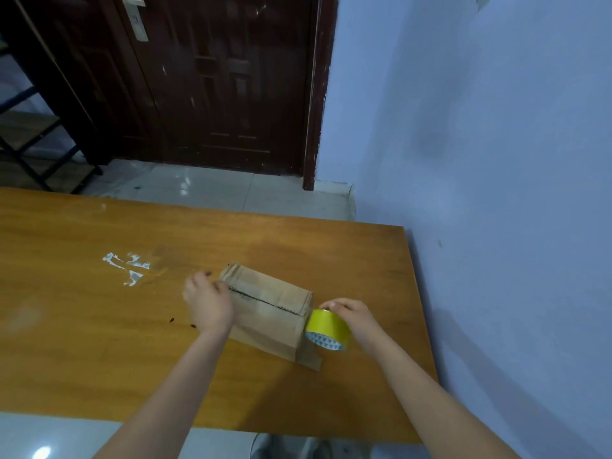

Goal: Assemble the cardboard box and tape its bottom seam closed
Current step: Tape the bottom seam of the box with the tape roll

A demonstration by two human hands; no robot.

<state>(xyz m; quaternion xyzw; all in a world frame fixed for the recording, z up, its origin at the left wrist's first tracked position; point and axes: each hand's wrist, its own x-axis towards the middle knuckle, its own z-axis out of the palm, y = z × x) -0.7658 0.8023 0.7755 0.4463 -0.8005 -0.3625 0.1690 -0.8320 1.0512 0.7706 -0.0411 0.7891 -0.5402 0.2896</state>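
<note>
Fingers of the right hand [351, 311] grip the yellow tape roll [327, 329] at the cardboard box's [265, 309] right end, while the left hand [207, 301] pinches something at its left end, probably the tape's free end. Folded, the box rests bottom-up on the worktop [99, 326], its seam apparently still untaped. Open worktop lies left of the box; the wall-side edge is nearer on its right.

Dim, bluish light; glare spots shine on the floor tiles [185, 185], soft shadows fall across the counter [99, 326], and the edges look perhaps slightly bent and blurred.

Cardboard box [265, 313] upturned, seam open; yellow tape roll [326, 327] beside.
</note>
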